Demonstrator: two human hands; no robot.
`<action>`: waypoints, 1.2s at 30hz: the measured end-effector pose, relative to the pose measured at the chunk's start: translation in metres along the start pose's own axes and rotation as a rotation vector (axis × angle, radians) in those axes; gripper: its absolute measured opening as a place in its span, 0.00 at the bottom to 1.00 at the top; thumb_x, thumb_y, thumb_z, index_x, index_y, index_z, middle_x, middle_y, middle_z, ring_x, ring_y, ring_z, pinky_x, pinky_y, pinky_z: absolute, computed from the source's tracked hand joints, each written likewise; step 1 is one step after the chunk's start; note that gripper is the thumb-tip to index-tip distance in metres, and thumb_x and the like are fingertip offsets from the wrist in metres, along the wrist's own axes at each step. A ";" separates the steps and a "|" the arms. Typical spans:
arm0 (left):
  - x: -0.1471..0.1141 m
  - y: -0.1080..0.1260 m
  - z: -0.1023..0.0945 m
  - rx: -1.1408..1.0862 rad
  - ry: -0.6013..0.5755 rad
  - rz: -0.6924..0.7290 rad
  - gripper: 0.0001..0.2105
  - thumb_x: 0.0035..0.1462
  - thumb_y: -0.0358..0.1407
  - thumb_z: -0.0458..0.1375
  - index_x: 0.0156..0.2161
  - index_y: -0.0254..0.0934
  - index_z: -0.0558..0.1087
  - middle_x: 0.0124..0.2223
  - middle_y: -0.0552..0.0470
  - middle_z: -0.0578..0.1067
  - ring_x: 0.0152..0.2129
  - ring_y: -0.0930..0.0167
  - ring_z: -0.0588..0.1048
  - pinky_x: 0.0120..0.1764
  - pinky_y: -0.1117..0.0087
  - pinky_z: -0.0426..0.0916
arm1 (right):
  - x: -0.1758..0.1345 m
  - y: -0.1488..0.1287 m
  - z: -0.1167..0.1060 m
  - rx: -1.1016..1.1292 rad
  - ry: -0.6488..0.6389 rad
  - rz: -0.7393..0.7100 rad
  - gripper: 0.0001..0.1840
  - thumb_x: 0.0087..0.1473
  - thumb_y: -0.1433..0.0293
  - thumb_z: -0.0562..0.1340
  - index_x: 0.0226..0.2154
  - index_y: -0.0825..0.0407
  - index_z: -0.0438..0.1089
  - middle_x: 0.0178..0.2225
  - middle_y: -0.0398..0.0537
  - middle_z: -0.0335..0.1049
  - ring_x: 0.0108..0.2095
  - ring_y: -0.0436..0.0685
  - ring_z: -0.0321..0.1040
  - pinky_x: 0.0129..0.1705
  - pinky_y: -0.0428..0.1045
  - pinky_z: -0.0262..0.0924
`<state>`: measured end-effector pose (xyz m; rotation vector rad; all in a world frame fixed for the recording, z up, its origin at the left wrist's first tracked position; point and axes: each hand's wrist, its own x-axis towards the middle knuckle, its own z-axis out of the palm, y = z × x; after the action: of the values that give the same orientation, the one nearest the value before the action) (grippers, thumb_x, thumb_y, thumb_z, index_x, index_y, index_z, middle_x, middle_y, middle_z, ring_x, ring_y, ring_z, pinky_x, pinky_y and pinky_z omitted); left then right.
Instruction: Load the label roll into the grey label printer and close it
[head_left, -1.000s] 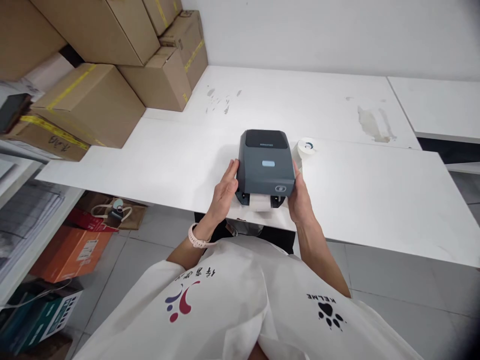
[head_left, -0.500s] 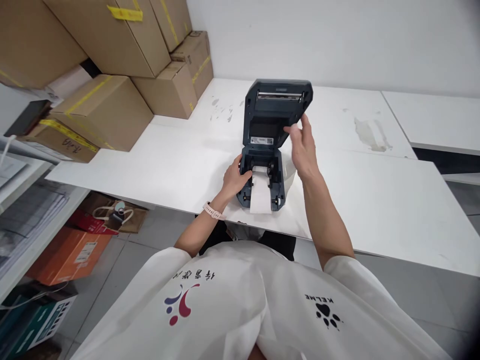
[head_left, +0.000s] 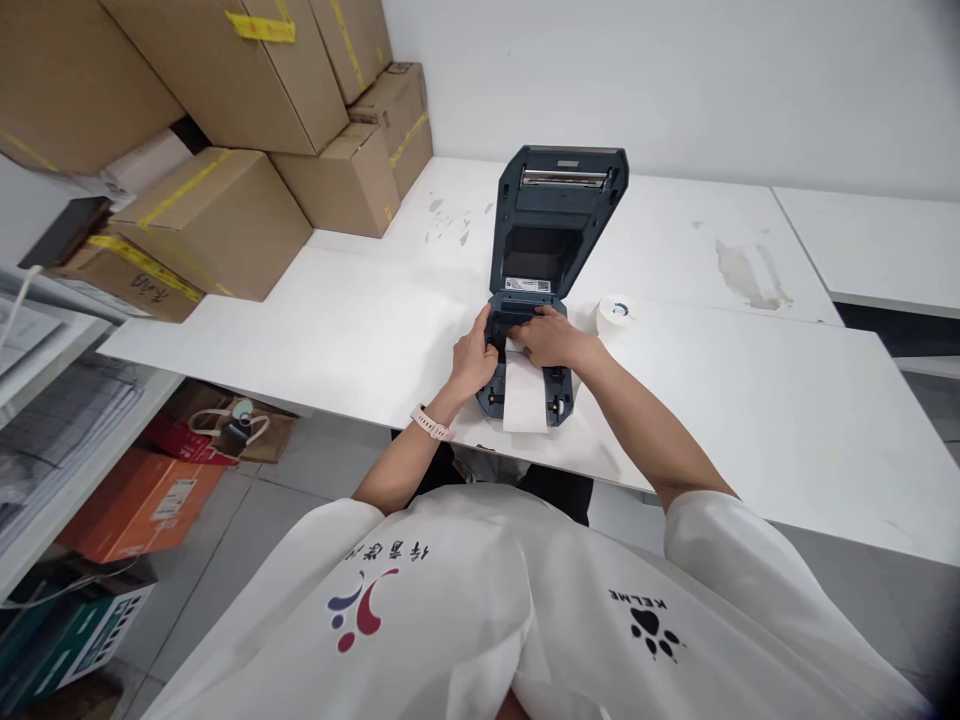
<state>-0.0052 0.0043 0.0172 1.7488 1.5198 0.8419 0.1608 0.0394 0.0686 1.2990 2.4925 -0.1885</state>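
A dark grey label printer [head_left: 561, 216] stands on the white table with its lid raised. My left hand [head_left: 474, 356] grips the left side of its base, thumb over the rim. My right hand [head_left: 551, 338] reaches over the right side into the base; its fingers are bent down in the roll compartment, and what they press on is hidden. A strip of white label paper [head_left: 526, 395] runs from under the right hand out over the front of the base. To the right of the printer a white label roll [head_left: 615, 313] lies on the table.
Taped cardboard boxes [head_left: 214, 225] are stacked at the left end of the white table [head_left: 750, 420]. A shelf with papers [head_left: 82, 420] is at the lower left, with an orange box [head_left: 142, 505] on the floor. A white wall closes off the back.
My right hand has gone from the raised lid down into the base. The lid now stands tilted further back without a hand on it. My left hand keeps its hold.
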 end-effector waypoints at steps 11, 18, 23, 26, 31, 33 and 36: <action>-0.005 -0.005 0.001 -0.127 0.034 -0.014 0.35 0.58 0.31 0.56 0.72 0.42 0.62 0.47 0.45 0.83 0.56 0.52 0.77 0.58 0.56 0.68 | -0.104 0.062 -0.004 0.981 0.249 -0.218 0.24 0.50 0.51 0.73 0.46 0.45 0.78 0.48 0.51 0.79 0.49 0.67 0.75 0.55 0.62 0.68; -0.003 -0.007 0.004 -0.114 0.050 -0.006 0.33 0.57 0.30 0.55 0.69 0.41 0.67 0.49 0.46 0.82 0.54 0.53 0.78 0.59 0.54 0.70 | -0.161 0.115 0.098 1.119 0.437 0.393 0.28 0.42 0.46 0.76 0.41 0.44 0.77 0.47 0.54 0.79 0.45 0.68 0.75 0.56 0.70 0.69; -0.005 -0.007 0.003 -0.184 0.043 0.006 0.35 0.60 0.33 0.57 0.73 0.44 0.60 0.60 0.44 0.79 0.62 0.53 0.74 0.61 0.53 0.69 | -0.147 0.124 0.127 1.179 0.457 0.423 0.29 0.39 0.50 0.77 0.43 0.44 0.77 0.53 0.53 0.78 0.53 0.70 0.75 0.65 0.72 0.63; -0.005 -0.004 0.002 -0.139 0.020 -0.020 0.38 0.61 0.31 0.56 0.75 0.42 0.54 0.63 0.40 0.77 0.61 0.53 0.75 0.60 0.52 0.68 | -0.153 0.128 0.118 1.294 0.496 0.335 0.32 0.46 0.56 0.77 0.54 0.39 0.75 0.63 0.55 0.72 0.64 0.69 0.68 0.69 0.67 0.59; -0.005 -0.002 0.002 -0.083 0.029 -0.059 0.39 0.59 0.28 0.55 0.76 0.43 0.53 0.68 0.39 0.73 0.51 0.55 0.80 0.57 0.51 0.69 | -0.119 0.149 0.103 1.289 0.612 0.355 0.47 0.38 0.61 0.80 0.61 0.43 0.68 0.69 0.60 0.64 0.70 0.69 0.61 0.71 0.64 0.57; -0.006 -0.003 0.002 -0.108 0.031 -0.056 0.40 0.59 0.28 0.55 0.76 0.44 0.52 0.69 0.39 0.71 0.49 0.56 0.81 0.58 0.51 0.70 | -0.092 0.158 0.102 1.268 0.550 0.387 0.53 0.32 0.60 0.82 0.61 0.46 0.68 0.66 0.59 0.68 0.65 0.72 0.66 0.68 0.67 0.60; -0.006 -0.004 0.003 -0.166 0.035 -0.051 0.40 0.58 0.28 0.55 0.75 0.45 0.53 0.70 0.41 0.71 0.52 0.57 0.80 0.60 0.51 0.69 | -0.064 0.161 0.100 1.273 0.543 0.458 0.51 0.27 0.57 0.81 0.56 0.52 0.72 0.56 0.61 0.77 0.55 0.73 0.74 0.57 0.66 0.69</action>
<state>-0.0059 -0.0015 0.0123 1.5770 1.4665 0.9497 0.3489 0.0563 0.0016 2.5973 2.2889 -1.6851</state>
